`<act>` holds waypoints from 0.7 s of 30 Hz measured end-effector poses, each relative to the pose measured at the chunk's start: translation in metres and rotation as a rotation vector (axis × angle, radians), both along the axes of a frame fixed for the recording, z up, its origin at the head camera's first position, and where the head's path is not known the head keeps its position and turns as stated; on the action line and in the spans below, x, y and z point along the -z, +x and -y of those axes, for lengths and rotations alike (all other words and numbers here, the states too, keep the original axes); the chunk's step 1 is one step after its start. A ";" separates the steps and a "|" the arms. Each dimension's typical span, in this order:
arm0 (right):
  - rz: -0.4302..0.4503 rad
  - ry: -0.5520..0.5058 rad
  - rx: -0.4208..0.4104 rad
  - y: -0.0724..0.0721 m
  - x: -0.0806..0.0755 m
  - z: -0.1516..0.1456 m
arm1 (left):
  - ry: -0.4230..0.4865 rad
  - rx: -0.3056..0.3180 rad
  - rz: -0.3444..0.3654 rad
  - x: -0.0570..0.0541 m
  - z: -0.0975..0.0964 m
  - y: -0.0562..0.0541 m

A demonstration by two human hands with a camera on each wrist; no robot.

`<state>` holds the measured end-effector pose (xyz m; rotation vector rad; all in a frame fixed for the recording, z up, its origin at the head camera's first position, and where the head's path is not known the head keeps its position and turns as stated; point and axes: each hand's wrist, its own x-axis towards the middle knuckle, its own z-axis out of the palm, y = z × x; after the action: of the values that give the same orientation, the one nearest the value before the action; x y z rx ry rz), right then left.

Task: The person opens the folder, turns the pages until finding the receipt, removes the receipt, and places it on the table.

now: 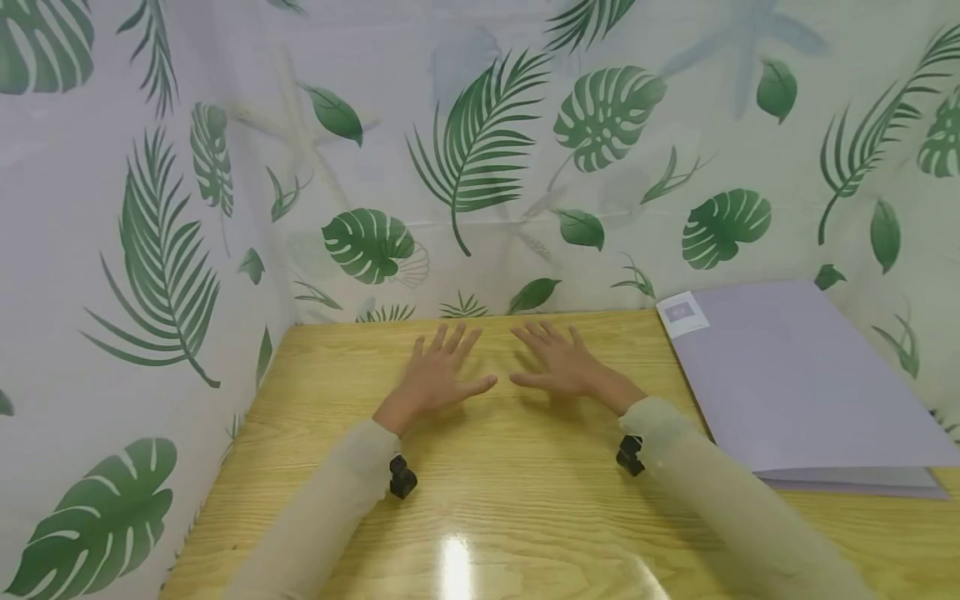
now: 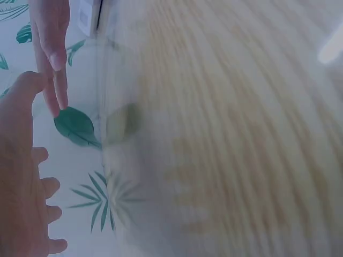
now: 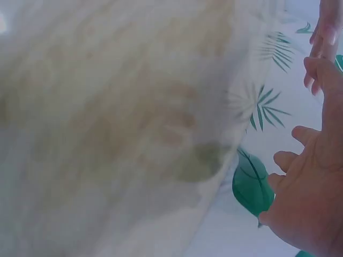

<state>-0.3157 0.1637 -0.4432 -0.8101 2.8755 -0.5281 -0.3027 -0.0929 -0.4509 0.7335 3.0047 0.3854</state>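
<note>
Both hands are held out over the wooden table (image 1: 480, 467), palms down, with fingers spread and nothing in them. My left hand (image 1: 437, 377) is left of the middle, its thumb pointing toward the other hand. Across a small gap is my right hand (image 1: 564, 364), its thumb pointing back at the left one. In the left wrist view the left hand (image 2: 19, 176) shows at the left edge, with the right hand (image 2: 49, 37) beyond it. The right wrist view has the right hand (image 3: 311, 187) above the table's surface, which mirrors it faintly.
A pale purple folder (image 1: 810, 375) lies at the table's right, slightly ajar at its near edge, with a white label (image 1: 682, 314) at its far left corner. A leaf-patterned cloth (image 1: 495, 150) hangs behind the table and along its left side.
</note>
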 end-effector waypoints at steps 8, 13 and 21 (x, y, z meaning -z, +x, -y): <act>0.016 0.054 0.059 -0.009 -0.028 -0.044 | 0.071 0.030 0.046 0.000 -0.046 -0.001; 0.018 0.051 0.106 -0.011 -0.055 -0.087 | 0.131 0.061 0.042 0.001 -0.090 0.003; 0.124 0.062 0.206 -0.009 -0.087 -0.178 | 0.449 0.119 0.211 0.000 -0.166 0.027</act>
<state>-0.3246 0.3413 -0.3564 -0.4571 2.8592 -0.4883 -0.2757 0.0735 -0.4509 0.8261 2.6829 1.0766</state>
